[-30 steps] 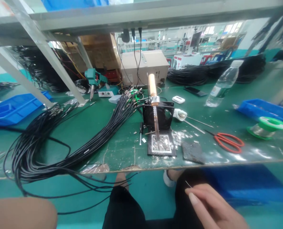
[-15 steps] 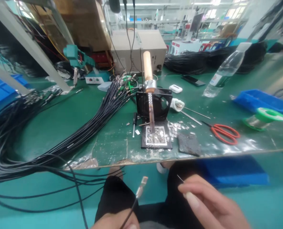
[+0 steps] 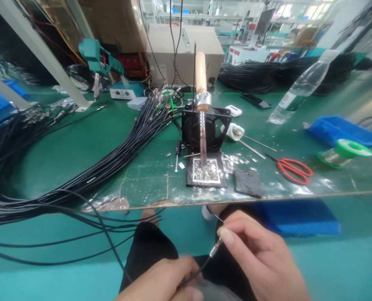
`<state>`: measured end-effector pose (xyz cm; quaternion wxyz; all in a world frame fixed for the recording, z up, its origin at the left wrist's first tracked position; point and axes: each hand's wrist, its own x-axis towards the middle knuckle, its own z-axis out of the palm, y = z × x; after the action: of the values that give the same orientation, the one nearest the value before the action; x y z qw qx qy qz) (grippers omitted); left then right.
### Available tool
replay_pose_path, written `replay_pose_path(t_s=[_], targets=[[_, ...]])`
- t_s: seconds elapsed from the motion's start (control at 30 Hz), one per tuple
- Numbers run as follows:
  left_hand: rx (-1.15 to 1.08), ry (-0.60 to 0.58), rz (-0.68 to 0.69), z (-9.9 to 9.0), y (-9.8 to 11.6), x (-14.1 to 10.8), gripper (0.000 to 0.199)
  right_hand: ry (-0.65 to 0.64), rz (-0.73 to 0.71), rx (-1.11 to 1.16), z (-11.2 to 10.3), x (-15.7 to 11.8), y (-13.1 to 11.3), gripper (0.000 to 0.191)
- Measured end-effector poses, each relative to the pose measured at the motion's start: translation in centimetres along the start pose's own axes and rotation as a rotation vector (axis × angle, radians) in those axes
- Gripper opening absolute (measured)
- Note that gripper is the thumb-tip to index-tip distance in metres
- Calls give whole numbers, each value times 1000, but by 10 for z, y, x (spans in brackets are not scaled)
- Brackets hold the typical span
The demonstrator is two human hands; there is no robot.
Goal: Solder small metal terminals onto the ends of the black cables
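Note:
Low in the view, my left hand (image 3: 173, 278) is closed around a black cable (image 3: 201, 269). The cable's metal connector (image 3: 215, 247) points up and right, and its tip meets the fingertips of my right hand (image 3: 251, 251). Between thumb and forefinger my right hand pinches a thin wire (image 3: 219, 218) that sticks out to the upper left. Beyond the table edge, a soldering iron (image 3: 201, 79) with a wooden handle stands tip down over a square tray (image 3: 194, 180) of small metal pieces, in front of a black fan (image 3: 187, 129).
A thick bundle of black cables (image 3: 110, 167) curves over the left of the green table. Red-handled scissors (image 3: 294, 170), a solder spool (image 3: 345, 152), a blue bin (image 3: 345, 130) and a tilted water bottle (image 3: 301, 90) stand right. A dark pad (image 3: 248, 182) lies near the edge.
My right hand has moved left to the connector, with the wire still in its fingers. My left hand has come up and right, and the connector has shifted right. The view has tilted slightly down.

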<state>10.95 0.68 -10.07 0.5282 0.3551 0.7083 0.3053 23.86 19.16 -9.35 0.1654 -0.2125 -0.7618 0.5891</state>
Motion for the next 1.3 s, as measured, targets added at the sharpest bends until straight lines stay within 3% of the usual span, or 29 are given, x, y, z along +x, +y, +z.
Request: replay_pose_path(t_s=[0.1,0.2,0.43,0.53,0.67,0.9,1.03,1.3], targets=[[-294,-39,71,-1,15,8,32,-20,86,2,1,-1,2,38],[-470,2,72,1,29,16,37,-25,107,6,2,-2,3,39],[-520,-1,13,6,29,27,47,-11,121,89,-3,-8,6,37],[-447,101,76,6,28,26,39,-12,124,114,-4,-10,8,35],[-190,337,197,7,28,23,30,-23,181,82,-5,-10,12,35],[109,607,523,17,18,23,17,15,193,88,-5,-7,9,44],[160,651,581,19,17,24,14,45,164,113,-4,-9,5,38],[153,630,561,19,15,22,14,40,151,120,-3,-8,5,31]])
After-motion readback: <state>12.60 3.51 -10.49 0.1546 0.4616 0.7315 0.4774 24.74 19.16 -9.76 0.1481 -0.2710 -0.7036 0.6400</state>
